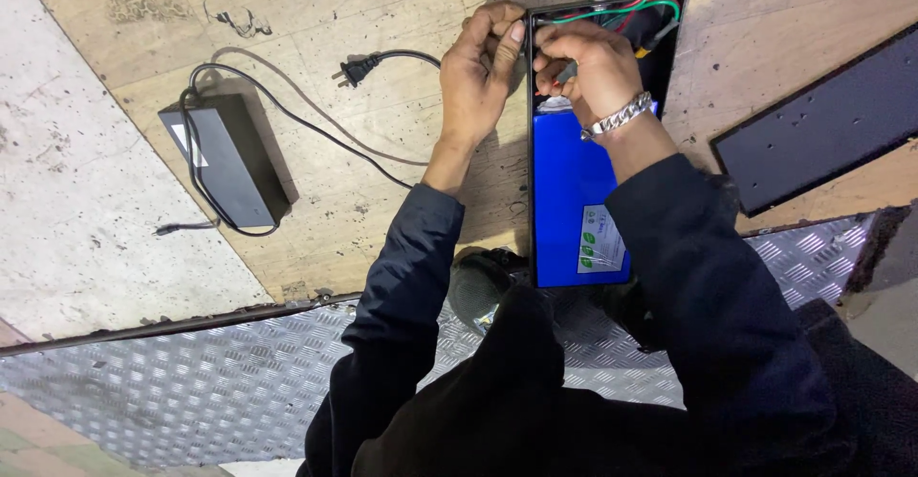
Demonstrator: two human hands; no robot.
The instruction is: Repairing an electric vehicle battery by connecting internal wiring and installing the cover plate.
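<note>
The left hand [483, 71] pinches the rim of a long black metal case [532, 152] lying on the worn wooden floor [382, 200]. The right hand [588, 71] closes its fingers on the red and green wires [626, 9] above the blue rectangular battery pack [569, 190] inside.

My left hand [483, 71] grips the black case's [532, 152] edge, my right hand [593, 71] pinches among the wires [622, 10] at its top. Blue battery [566, 190] sits inside. Charger [225, 160] and plug [352, 72] lie left on the wooden floor [382, 209].
</note>
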